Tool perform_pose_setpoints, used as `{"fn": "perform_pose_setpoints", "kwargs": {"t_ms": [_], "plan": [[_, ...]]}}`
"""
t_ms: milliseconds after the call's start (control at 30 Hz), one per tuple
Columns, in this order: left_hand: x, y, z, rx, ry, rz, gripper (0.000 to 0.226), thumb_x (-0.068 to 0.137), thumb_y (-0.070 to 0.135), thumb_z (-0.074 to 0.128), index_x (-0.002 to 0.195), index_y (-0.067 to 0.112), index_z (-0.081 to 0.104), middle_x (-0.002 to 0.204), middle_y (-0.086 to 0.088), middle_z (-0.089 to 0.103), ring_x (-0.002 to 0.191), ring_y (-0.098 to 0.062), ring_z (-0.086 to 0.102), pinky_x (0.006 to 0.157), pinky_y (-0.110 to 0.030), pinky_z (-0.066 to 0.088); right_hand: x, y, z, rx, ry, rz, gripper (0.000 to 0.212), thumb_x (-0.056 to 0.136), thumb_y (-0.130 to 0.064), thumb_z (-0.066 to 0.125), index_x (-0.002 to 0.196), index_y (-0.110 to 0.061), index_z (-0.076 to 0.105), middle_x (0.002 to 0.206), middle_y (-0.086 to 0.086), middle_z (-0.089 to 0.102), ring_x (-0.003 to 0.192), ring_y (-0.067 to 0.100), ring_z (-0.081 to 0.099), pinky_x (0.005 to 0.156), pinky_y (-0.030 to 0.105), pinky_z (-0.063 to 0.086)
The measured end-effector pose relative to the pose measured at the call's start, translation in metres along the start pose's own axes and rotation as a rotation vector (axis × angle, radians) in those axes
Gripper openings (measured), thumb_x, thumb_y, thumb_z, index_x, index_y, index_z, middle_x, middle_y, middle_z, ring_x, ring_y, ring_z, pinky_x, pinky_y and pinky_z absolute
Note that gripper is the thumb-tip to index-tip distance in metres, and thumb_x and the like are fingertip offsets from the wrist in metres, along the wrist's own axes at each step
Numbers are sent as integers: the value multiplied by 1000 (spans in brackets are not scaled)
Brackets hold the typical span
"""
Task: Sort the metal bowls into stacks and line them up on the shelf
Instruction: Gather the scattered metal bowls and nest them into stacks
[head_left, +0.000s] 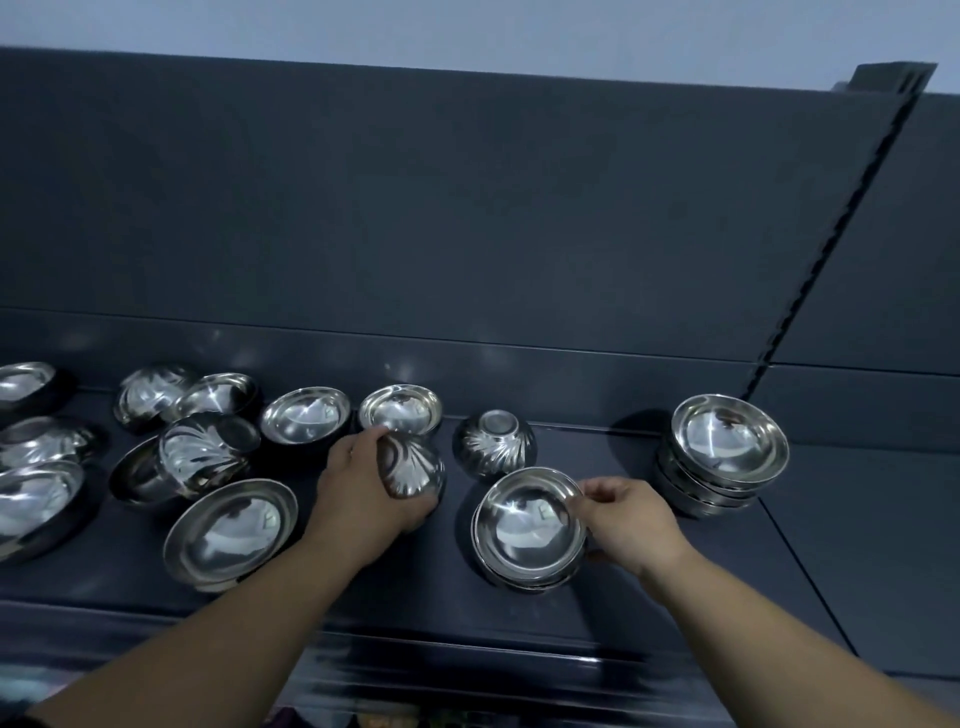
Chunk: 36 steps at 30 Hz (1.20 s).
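Steel bowls, dull glare, on a dark grey shelf (691, 592).

Left grip (371, 491): fingers curled round a fluted bowl (415, 467), which is tipped so its ribbed outside faces up. Cannot tell whether it has left the shelf.

Right grip (626, 522): pinching the near rim of the top bowl of a short stack (527, 532), thumb on the rim, fingers under the side. This stack of plain bowls sits between the two grips.

Beyond the gap between the grips is an overturned bowl (494, 444), also fluted. Beyond and to the right of the right grip stands a taller stack (727, 449). Left of the left grip lie the loose bowls (231, 530), plain and fluted mixed, some leaning on each other.

Judgement: sorting is partly done.
- The fluted bowl probably belongs with the overturned one, not on the plain stack.
- Turn both the same way up before nesting, and lower the bowl squarely with rims level.
- Polished steel slides, so hold the wall and not the rim alone.
- Keep the right pinch light so the short stack does not tip.
- Then slide that stack back in line with the taller one.
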<state>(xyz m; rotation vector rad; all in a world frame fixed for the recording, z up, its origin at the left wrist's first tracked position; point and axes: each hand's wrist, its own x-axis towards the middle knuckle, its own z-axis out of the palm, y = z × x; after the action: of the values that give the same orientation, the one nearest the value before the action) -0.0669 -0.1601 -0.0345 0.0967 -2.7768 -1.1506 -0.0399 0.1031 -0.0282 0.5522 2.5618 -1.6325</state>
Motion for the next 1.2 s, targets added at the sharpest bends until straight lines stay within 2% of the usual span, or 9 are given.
{"fn": "perform_pose_setpoints", "kwargs": {"t_ms": [167,300,367,433,533,733,900,1033,1200], "plan": [[-19,42,-11,-405,-15,-51,92,52,42,90,131,38,43,135,7,45,119,-13,50,105,-34,42,-1,2,-3,-70,5,-48,11,80,-26,75,89,-18,76,82,-5,75,76,13,68,87,41,57],[-34,73,-12,-790,-225,-185,68,70,29,82,128,35,48,118,5,61,102,-13,63,79,-30,51,-12,-15,-14,-30,90,-263,39,81,-24,77,119,-19,69,105,-9,69,98,10,65,95,28,50],[-40,88,-15,-894,-393,-215,55,76,28,75,126,29,53,107,0,68,84,-13,68,64,-30,53,-17,-27,-21,31,40,-390,41,83,-23,75,123,-26,65,112,-13,66,103,5,62,91,19,47],[-45,99,-16,-936,-551,-191,45,77,34,68,120,24,60,94,-3,71,75,-15,68,63,-31,54,-21,-37,-26,80,-65,-463,41,85,-21,74,123,-31,64,113,-14,67,104,1,63,89,14,46],[-48,109,-14,-913,-662,-195,39,83,44,58,113,19,66,88,-6,69,75,-18,65,68,-34,55,-17,-42,-28,174,-124,-484,31,87,-12,71,107,-35,70,100,-9,75,96,4,69,83,18,52],[-48,102,1,-867,-499,-234,42,91,53,50,113,21,66,104,-4,74,95,-23,70,90,-46,55,-1,-28,-34,91,49,-361,13,87,-24,70,83,-34,77,77,-3,75,74,22,69,80,45,59],[-46,87,17,-523,-251,-154,9,89,30,62,95,26,68,95,-1,73,90,-19,69,80,-41,58,1,-14,-32,35,19,-280,7,86,-28,70,84,-30,77,74,-6,74,71,13,68,78,39,59],[-40,73,20,-214,-89,-195,22,92,31,47,88,17,64,88,-1,67,85,-19,61,73,-32,46,-8,-4,-26,7,-103,-216,11,94,-29,61,95,-29,72,90,-12,73,87,10,69,73,30,56],[-37,59,24,-156,-125,-231,22,93,36,49,95,18,61,85,9,62,76,-3,55,59,-20,38,-12,1,-20,90,-235,-137,27,97,-14,56,87,-38,63,99,-2,69,99,22,69,65,37,62]]}}
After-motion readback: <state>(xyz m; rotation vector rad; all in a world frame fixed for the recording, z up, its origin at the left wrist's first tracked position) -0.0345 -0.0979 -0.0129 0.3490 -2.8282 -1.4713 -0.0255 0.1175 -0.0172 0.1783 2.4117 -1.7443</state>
